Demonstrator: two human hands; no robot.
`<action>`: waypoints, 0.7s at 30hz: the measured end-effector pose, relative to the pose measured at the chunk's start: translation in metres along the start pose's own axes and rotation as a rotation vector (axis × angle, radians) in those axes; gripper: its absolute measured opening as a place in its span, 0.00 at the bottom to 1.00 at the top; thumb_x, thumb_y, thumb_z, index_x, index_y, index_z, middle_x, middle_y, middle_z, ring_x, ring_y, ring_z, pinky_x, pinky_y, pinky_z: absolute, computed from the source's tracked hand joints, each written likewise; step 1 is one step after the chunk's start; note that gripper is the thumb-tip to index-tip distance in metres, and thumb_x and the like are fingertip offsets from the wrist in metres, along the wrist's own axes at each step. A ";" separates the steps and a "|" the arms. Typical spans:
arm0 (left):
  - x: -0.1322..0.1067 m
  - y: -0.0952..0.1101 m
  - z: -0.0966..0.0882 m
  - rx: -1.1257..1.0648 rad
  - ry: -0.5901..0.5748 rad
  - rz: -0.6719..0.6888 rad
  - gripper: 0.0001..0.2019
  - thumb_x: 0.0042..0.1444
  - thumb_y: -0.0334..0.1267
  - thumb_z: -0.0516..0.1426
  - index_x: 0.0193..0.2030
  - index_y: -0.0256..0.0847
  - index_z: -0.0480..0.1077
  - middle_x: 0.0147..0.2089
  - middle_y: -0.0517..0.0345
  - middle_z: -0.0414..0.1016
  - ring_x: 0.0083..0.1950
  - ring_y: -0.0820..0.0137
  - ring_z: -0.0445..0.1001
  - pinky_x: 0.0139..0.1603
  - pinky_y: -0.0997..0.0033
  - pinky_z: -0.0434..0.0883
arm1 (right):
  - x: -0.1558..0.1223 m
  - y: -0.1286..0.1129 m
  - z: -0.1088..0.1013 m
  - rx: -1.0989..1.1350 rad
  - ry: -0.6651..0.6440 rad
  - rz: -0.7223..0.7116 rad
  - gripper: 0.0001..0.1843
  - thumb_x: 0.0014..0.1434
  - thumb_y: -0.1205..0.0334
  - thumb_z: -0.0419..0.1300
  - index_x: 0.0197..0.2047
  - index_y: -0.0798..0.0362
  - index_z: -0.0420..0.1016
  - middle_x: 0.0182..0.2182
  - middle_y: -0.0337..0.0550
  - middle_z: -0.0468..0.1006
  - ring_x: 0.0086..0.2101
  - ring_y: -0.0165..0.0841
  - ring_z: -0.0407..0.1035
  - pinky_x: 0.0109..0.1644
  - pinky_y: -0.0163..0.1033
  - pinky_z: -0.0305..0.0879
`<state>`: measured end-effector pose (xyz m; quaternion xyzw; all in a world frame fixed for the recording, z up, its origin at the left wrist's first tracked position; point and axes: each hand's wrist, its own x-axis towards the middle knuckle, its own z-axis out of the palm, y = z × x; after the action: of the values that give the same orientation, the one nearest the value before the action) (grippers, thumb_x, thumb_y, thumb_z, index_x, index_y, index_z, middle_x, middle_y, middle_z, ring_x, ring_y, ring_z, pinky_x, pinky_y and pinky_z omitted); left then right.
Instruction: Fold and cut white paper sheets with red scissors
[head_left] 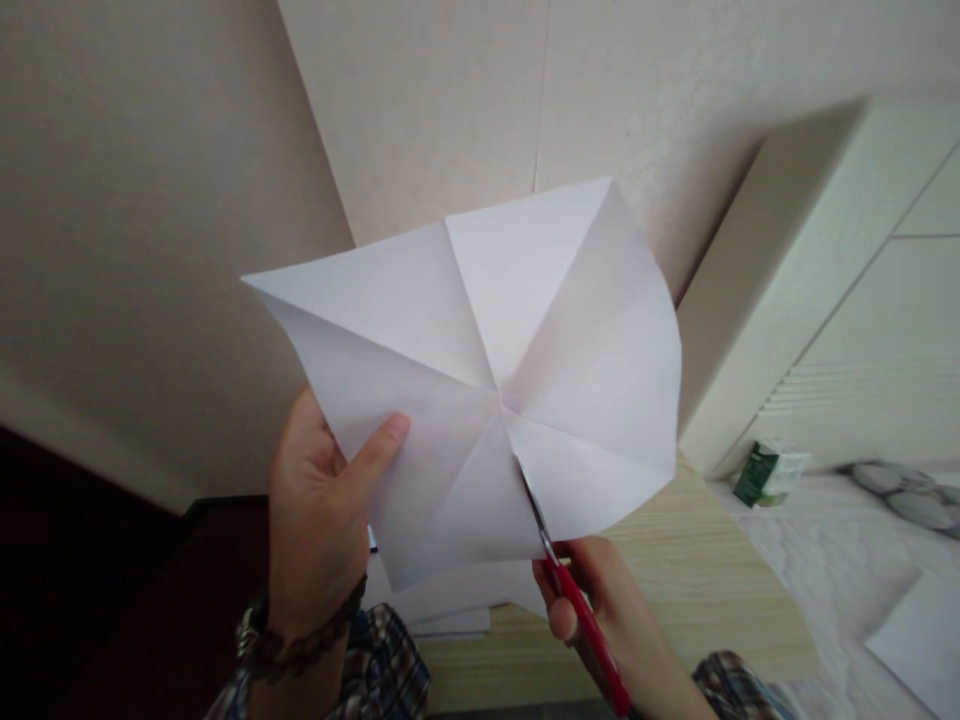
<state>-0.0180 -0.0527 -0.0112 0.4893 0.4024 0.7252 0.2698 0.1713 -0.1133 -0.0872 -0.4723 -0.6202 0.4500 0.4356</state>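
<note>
I hold up a white square sheet of paper (pixel 480 370) creased along its diagonals and midlines. My left hand (pixel 322 510) pinches its lower left part, thumb on the front. My right hand (pixel 600 600) grips red-handled scissors (pixel 577 600) from below. The blades are inside a cut that runs from the bottom edge up toward the centre of the sheet.
A light wooden table (pixel 675 590) lies below, with more white paper sheets (pixel 450 610) on it. At right stand a pale headboard (pixel 825 300), a bed with a green-and-white pack (pixel 769 472), and another sheet (pixel 919 640). Beige walls are behind.
</note>
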 end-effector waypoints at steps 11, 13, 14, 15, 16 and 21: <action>-0.008 0.009 -0.002 0.307 0.040 0.135 0.15 0.48 0.34 0.65 0.45 0.44 0.74 0.38 0.62 0.81 0.33 0.70 0.78 0.28 0.77 0.75 | -0.010 0.011 0.001 0.174 -0.056 0.003 0.38 0.49 0.22 0.51 0.34 0.52 0.71 0.17 0.33 0.60 0.17 0.27 0.54 0.18 0.32 0.51; -0.008 0.009 -0.004 0.283 0.038 0.128 0.16 0.48 0.33 0.65 0.45 0.45 0.74 0.38 0.63 0.81 0.34 0.71 0.78 0.28 0.78 0.75 | -0.010 0.012 0.001 0.218 -0.087 0.009 0.37 0.50 0.23 0.52 0.35 0.53 0.70 0.18 0.33 0.60 0.17 0.25 0.52 0.17 0.31 0.49; -0.008 0.009 -0.004 0.261 0.041 0.121 0.16 0.48 0.33 0.65 0.45 0.45 0.74 0.38 0.63 0.81 0.34 0.71 0.78 0.28 0.79 0.75 | -0.010 0.012 0.000 0.245 -0.103 0.016 0.36 0.50 0.24 0.53 0.36 0.53 0.69 0.19 0.33 0.61 0.17 0.24 0.51 0.17 0.31 0.48; -0.008 0.008 -0.005 0.239 0.044 0.114 0.17 0.47 0.32 0.65 0.45 0.45 0.74 0.38 0.63 0.81 0.34 0.72 0.78 0.29 0.79 0.75 | -0.009 0.012 0.000 0.276 -0.122 0.019 0.36 0.50 0.25 0.54 0.35 0.53 0.69 0.20 0.32 0.61 0.17 0.23 0.51 0.17 0.30 0.48; -0.008 0.008 -0.005 0.224 0.046 0.112 0.17 0.47 0.32 0.66 0.45 0.45 0.74 0.38 0.63 0.81 0.34 0.72 0.78 0.30 0.79 0.75 | -0.009 0.012 0.000 0.308 -0.141 0.017 0.35 0.51 0.26 0.55 0.35 0.53 0.68 0.21 0.32 0.61 0.17 0.23 0.51 0.17 0.30 0.48; -0.007 0.008 -0.005 0.307 0.042 0.160 0.17 0.47 0.33 0.65 0.45 0.45 0.74 0.39 0.61 0.81 0.35 0.68 0.79 0.30 0.74 0.76 | -0.007 0.010 0.001 0.440 -0.212 -0.024 0.30 0.55 0.31 0.56 0.35 0.53 0.66 0.22 0.31 0.61 0.17 0.20 0.50 0.18 0.28 0.48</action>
<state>-0.0194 -0.0641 -0.0091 0.5400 0.4736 0.6844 0.1252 0.1733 -0.1184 -0.0980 -0.3090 -0.5550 0.6161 0.4658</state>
